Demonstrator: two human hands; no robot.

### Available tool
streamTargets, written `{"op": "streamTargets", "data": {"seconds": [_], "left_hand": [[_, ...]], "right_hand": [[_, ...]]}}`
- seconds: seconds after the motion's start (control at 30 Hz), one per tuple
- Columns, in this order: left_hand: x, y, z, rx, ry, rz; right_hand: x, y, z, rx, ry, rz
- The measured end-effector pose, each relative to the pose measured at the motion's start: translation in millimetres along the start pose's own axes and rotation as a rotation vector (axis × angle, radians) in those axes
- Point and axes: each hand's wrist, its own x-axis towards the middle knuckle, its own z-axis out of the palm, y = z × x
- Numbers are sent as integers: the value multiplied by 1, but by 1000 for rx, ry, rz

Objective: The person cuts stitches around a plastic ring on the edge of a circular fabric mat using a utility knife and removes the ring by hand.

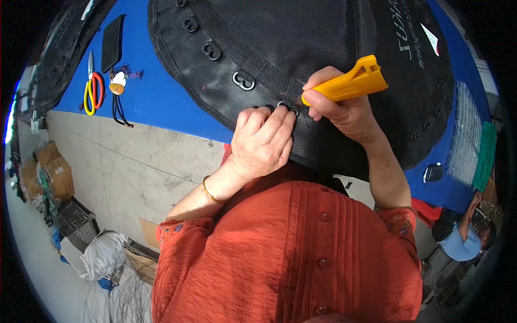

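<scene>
Black mesh fabric [301,48], with white lettering at its right, spreads over the blue table. A row of black oval buckles [211,51] runs along its left border, one of them, a buckle [244,81], shining in the light. My left hand [264,137] presses down on the fabric, its bent fingertips gripping another buckle [288,106]. In my right hand [339,110] is a yellow-handled tool [350,81], closed in the fingers. Its narrow tip points at that same buckle, close to my left fingertips; the tip's exact kind is hard to make out.
On the blue table [156,102] at left lie scissors [92,89] with red and yellow handles, a dark phone [112,43] and a corded tag [118,85]. A small black object [432,173] lies at right. Cartons [56,172] stand on the floor; a person [460,242] works at lower right.
</scene>
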Motion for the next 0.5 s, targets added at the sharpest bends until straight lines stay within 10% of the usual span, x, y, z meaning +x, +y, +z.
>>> {"op": "streamTargets", "data": {"seconds": [0.5], "left_hand": [[-2, -1, 1, -13, -4, -5]], "right_hand": [[6, -11, -4, -104, -68, 121]]}}
